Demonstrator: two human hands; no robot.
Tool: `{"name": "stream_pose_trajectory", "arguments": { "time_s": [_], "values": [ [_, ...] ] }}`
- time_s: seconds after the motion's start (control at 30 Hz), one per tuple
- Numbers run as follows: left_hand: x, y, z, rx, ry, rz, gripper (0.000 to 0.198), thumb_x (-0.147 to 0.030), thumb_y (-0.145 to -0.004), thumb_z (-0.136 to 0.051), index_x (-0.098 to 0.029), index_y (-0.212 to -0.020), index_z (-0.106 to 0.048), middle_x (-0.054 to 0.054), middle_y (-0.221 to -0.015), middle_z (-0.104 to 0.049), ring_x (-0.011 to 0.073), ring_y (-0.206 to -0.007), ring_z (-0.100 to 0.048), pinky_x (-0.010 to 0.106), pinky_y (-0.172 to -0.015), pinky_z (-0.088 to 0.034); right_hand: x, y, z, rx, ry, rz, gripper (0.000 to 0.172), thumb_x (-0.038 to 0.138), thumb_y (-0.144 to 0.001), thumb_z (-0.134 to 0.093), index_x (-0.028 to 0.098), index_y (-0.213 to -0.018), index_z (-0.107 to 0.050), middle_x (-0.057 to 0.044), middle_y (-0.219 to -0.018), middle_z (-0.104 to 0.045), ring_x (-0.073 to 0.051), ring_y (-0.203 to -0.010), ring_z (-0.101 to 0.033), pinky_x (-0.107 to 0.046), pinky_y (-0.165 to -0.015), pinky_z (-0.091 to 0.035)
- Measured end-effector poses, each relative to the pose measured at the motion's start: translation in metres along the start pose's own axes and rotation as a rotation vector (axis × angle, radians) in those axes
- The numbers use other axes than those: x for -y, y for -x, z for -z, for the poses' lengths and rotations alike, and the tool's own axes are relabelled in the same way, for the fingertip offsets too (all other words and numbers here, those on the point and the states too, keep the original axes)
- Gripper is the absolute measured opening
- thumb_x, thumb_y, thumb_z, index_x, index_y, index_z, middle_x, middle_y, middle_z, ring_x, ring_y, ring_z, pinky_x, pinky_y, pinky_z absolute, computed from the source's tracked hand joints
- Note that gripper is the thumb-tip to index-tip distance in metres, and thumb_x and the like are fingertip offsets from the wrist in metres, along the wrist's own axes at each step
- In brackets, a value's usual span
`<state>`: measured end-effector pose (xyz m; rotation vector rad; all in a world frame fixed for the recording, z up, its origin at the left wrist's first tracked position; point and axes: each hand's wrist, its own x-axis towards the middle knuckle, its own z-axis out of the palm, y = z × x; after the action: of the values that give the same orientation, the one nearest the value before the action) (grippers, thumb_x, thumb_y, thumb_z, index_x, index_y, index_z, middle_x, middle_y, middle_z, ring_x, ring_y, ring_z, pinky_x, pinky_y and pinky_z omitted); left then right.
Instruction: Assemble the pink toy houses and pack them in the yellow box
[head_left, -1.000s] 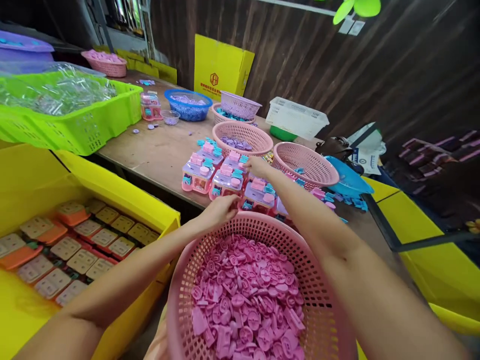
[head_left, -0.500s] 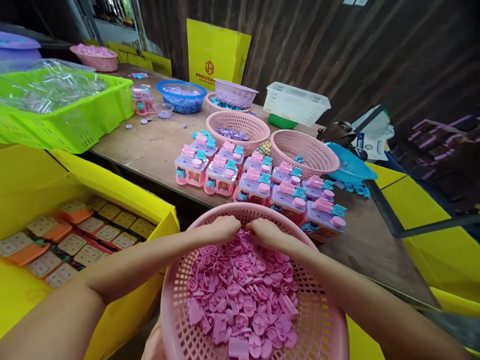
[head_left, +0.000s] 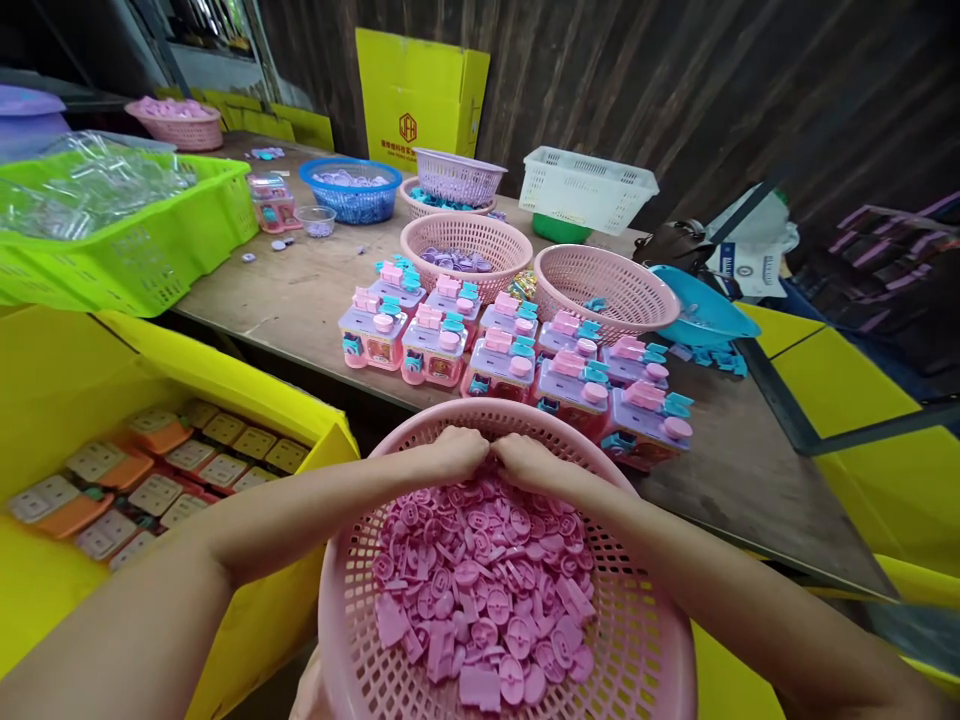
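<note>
A big pink basket (head_left: 645, 650) is sitting below the bench's near edge, and the left hand (head_left: 457, 455) and right hand (head_left: 529, 462) are meeting at its far rim, fingers curled down into the small pink pieces (head_left: 480, 590), though what they are gripping is hidden.

Pink plastic pieces (head_left: 484, 590) heaped in basket (head_left: 645, 650)

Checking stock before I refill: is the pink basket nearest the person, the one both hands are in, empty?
No, the pink basket holds a heap of pink plastic parts, with the left hand and right hand in it.
</note>
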<state>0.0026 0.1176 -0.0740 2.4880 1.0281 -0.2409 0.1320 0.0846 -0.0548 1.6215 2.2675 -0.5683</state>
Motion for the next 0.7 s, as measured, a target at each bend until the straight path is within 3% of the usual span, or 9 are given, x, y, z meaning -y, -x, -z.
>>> {"name": "stream_pose_trajectory", "arguments": {
  "time_s": [0.13, 0.23, 0.37, 0.5, 0.57, 0.7],
  "values": [
    [0.006, 0.005, 0.007, -0.039, -0.016, -0.01, 0.011, -0.015, -0.063, -0.061, -0.013, -0.073, -0.066, 0.009, -0.072, -0.065, 0.0227, -0.071, -0.061, 0.027, -0.06, -0.043, -0.003, 0.009, -0.005, 0.029, 0.003, 0.024, 0.03, 0.013, -0.075, -0.054, 0.016, -0.104, -0.065, -0.011, -0.104, -0.066, -0.022, -0.091, -0.061, -0.026, -0.076, -0.044],
    [0.017, 0.011, 0.012, -0.111, 0.14, -0.042, 0.011, -0.022, -0.066, -0.058, -0.014, -0.071, -0.063, 0.004, -0.067, -0.062, 0.0168, -0.062, -0.056, 0.024, -0.053, -0.037, 0.0, 0.011, -0.01, 0.039, -0.013, 0.014, 0.026, 0.009, -0.077, -0.048, 0.012, -0.096, -0.067, -0.013, -0.097, -0.067, -0.022, -0.086, -0.062, -0.025, -0.072, -0.043],
    [0.029, 0.02, 0.008, -0.082, 0.667, -0.052, 0.016, -0.028, -0.067, -0.06, -0.014, -0.073, -0.061, -0.001, -0.065, -0.059, 0.0119, -0.059, -0.053, 0.021, -0.052, -0.035, 0.0, 0.01, -0.001, -0.001, -0.067, 0.023, 0.026, 0.004, -0.076, -0.044, 0.014, -0.083, -0.067, -0.008, -0.082, -0.068, -0.016, -0.072, -0.061, -0.022, -0.062, -0.039],
    [0.027, 0.028, 0.005, -0.017, 1.22, -0.029, 0.02, -0.024, -0.059, -0.065, -0.014, -0.074, -0.057, -0.004, -0.062, -0.056, 0.0095, -0.057, -0.051, 0.021, -0.054, -0.039, -0.006, 0.012, 0.011, -0.288, -0.389, 0.067, 0.017, 0.012, -0.076, -0.045, 0.016, -0.075, -0.062, -0.004, -0.075, -0.066, -0.015, -0.067, -0.056, -0.024, -0.06, -0.038],
    [0.022, 0.029, 0.007, -0.02, 1.42, 0.038, 0.026, -0.023, -0.053, -0.07, -0.014, -0.072, -0.056, -0.005, -0.06, -0.055, 0.0092, -0.054, -0.051, 0.022, -0.055, -0.04, -0.006, 0.013, 0.012, -0.405, -0.602, 0.093, 0.016, 0.016, -0.076, -0.044, 0.017, -0.072, -0.06, -0.003, -0.074, -0.064, -0.016, -0.068, -0.055, -0.025, -0.062, -0.04],
    [0.015, 0.027, 0.01, -0.024, 1.703, 0.112, 0.036, -0.024, -0.045, -0.078, -0.012, -0.072, -0.057, -0.002, -0.062, -0.057, 0.0101, -0.057, -0.054, 0.024, -0.06, -0.042, 0.003, 0.016, 0.011, -0.444, -0.777, 0.094, 0.012, 0.022, -0.075, -0.047, 0.019, -0.071, -0.058, -0.004, -0.076, -0.064, -0.018, -0.072, -0.056, -0.028, -0.066, -0.041]
  ]
}}
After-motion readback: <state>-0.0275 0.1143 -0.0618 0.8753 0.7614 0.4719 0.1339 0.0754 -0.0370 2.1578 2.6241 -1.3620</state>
